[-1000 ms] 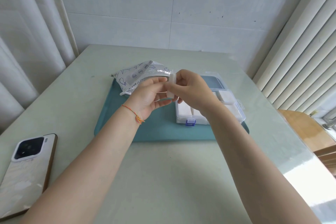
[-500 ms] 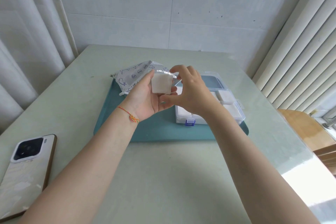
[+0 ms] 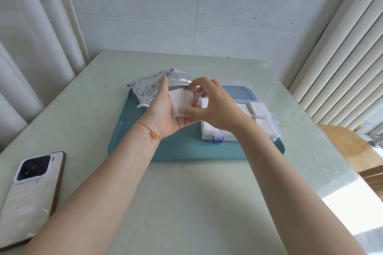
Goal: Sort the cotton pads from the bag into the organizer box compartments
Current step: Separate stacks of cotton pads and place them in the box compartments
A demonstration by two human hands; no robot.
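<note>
Both hands raised over teal tray | left hand and right hand each grip square cotton pad | foil bag behind | organizer box open, right, pads inside

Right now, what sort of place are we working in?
Probably a room in a home, at a table by a window: a pale green table against a tiled wall, vertical blinds on the right, a curtain on the left, and a phone lying near the edge.
</note>
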